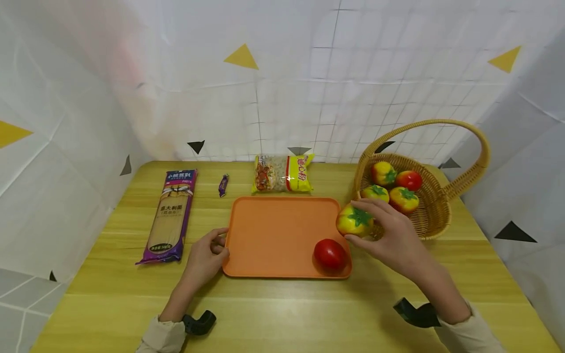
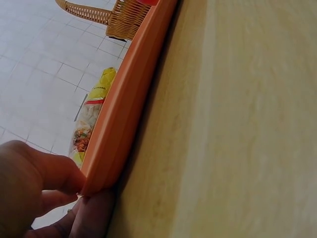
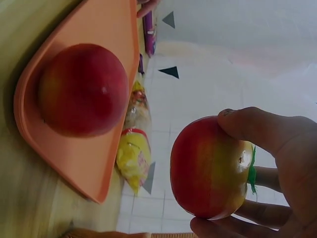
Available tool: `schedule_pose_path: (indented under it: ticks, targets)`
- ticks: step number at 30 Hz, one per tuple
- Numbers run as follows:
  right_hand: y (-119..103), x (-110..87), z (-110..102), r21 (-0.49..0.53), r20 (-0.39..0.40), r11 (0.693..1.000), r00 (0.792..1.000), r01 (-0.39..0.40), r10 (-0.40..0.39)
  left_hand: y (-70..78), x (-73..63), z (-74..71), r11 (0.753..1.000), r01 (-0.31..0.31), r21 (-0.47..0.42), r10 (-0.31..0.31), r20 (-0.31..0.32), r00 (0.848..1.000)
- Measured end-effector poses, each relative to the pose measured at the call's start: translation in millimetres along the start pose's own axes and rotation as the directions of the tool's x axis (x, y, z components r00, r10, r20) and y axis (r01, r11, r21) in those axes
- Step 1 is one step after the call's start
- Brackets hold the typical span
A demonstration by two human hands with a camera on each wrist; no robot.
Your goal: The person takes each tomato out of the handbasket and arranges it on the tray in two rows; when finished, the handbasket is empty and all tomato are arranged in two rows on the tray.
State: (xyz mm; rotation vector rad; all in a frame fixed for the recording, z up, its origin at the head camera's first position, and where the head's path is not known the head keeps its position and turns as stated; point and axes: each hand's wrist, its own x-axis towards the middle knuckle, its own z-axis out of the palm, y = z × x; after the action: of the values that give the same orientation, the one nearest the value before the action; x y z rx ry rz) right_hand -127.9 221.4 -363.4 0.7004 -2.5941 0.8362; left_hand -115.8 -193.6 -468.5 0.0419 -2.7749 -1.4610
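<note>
My right hand (image 1: 393,233) pinches a red-and-yellow tomato (image 1: 354,221) with a green leafy top, thumb on one side and fingers on the other. It is held above the right edge of an orange tray (image 1: 273,235), just left of the basket. In the right wrist view the tomato (image 3: 210,168) hangs apart from the tray, its red end facing away from the palm. A second tomato (image 1: 330,255), red side up, lies in the tray's near right corner. My left hand (image 1: 206,257) grips the tray's left rim, with fingers above and below the edge in the left wrist view.
A wicker basket (image 1: 434,215) with a tall handle (image 1: 441,122) stands at the right, holding several more tomatoes (image 1: 403,199). Behind the tray lies a yellow food bag (image 1: 282,174). A pasta packet (image 1: 169,215) and a small purple-wrapped candy (image 1: 223,185) lie at the left.
</note>
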Motion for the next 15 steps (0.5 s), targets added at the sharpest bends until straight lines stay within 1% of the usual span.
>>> schedule_pose_path:
  ticks: [5,10,15]
  targets:
    - [-5.3,2.6,7.3,0.023,0.025,1.000,1.000,0.003,-0.004,-1.9,0.5,0.5,1.000,0.000,-0.003,0.000,0.004,1.000]
    - [-10.7,5.4,15.2,0.068,0.042,0.997,0.999,0.028,-0.031,-2.5,1.6,-0.2,1.000,-0.004,-0.005,0.004,-0.003,1.000]
    - [-16.2,8.1,22.4,0.090,0.063,0.995,0.997,0.048,-0.054,-2.6,1.3,0.0,1.000,-0.010,-0.006,0.010,-0.003,1.000]
